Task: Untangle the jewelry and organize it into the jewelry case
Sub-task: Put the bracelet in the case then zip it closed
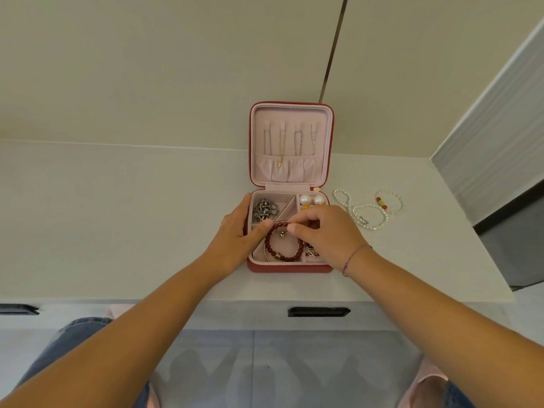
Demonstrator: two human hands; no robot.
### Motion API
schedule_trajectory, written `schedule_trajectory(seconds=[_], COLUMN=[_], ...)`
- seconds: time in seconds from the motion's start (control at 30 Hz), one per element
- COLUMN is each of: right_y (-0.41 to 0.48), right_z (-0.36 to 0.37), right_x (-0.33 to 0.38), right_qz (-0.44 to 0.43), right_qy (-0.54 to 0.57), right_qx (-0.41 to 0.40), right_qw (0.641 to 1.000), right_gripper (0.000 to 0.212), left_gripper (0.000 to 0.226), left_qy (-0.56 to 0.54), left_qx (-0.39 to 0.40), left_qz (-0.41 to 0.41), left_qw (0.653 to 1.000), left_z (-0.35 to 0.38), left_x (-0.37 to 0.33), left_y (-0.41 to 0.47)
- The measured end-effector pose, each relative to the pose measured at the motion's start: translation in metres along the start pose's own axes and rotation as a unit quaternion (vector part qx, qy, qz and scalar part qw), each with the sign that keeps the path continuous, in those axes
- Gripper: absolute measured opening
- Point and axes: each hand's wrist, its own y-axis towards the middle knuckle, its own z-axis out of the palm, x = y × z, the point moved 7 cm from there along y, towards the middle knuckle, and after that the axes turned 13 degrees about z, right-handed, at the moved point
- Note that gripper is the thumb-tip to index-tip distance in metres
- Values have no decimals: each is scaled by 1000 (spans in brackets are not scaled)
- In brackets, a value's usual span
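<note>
Nearest the viewer, a dark drawer handle (319, 312) sits below the front edge of the white counter (117, 219). Both forearms reach over that edge. A thin string bracelet (354, 256) circles the right wrist.

The jewelry case (290, 268) lies open on the counter, its red base toward the person. The left hand (235, 232) clasps the base's left wall, fingers outside and thumb reaching in across the divider. The right hand (326, 234) is over the middle of the base, fingertips pinched together at the top of the red bead bracelet (284, 257). It appears to grasp the beads, though a fine silver chain passes under the same fingertips and the exact hold is unclear. The bracelet lies in the large front compartment.

Behind it, a silver chain (265, 210) is heaped in the rear left compartment and pearl earrings (312, 199) occupy the rear right one. The upright lid (291, 113) carries thin necklaces hung above a pocket.

To the right of the case, on the counter, lie a pearl necklace (363, 214) and a small beaded bracelet (388, 201).
</note>
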Motion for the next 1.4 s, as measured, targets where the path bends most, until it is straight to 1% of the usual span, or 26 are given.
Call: schedule_trajectory(seconds=[0.1, 0.23, 0.33, 0.4, 0.5, 0.57, 0.67, 0.77, 0.9, 1.03, 1.13, 1.33, 1.4], right_y=[3, 7, 10, 10, 8, 11, 21, 30, 38, 44, 47, 57, 57], right_z=[0, 3, 3, 7, 5, -12, -52, -89, -121, -134, -138, -137, -139], right_x=[-1, -2, -5, -6, -5, -12, -43, -87, -138, -164, -166, -165, -166], right_qz=[-16, -26, -31, -41, -61, -52, -7, 59, 151, 234, 288, 345, 332], right_qy=[-60, -80, -90, -107, -77, -17, 35, 49, 48, 64, 32, 14, 40], right_qx=[-21, -41, -64, -59, -51, -80, -168, -245, -305, -312, -315, -281, -285], right_qw=[998, 996, 993, 992, 994, 995, 985, 967, 939, 918, 904, 895, 898], right_gripper=[10, 14, 10, 7, 5, 7, 9, 13, 20, 24, 31, 18, 20], left_gripper=[42, 49, 53, 56, 58, 59, 58, 57, 60, 57, 59, 57, 56], left_qy=[-6, -4, 5, 6, 10, 14, 14, 26, 43, 51, 51, 53, 54], left_qx=[1, 5, 0, 0, -2, -4, -2, -4, 0, -2, 0, 1, -1], left_qz=[5, 5, 2, 1, -3, -10, -18, -24, -34, -35, -40, -33, -34], left_qw=[1000, 1000, 1000, 1000, 1000, 1000, 1000, 999, 998, 998, 998, 998, 998], left_z=[0, 1, 0, 0, 0, 0, 0, 1, 1, 1, 2, 1, 1], left_x=[0, 5, 9, 11, 10, 11, 13, 15, 18, 18, 21, 19, 19], left_y=[0, 1, 2, 1, 0, 0, -1, -1, -2, -2, -2, -2, -1])
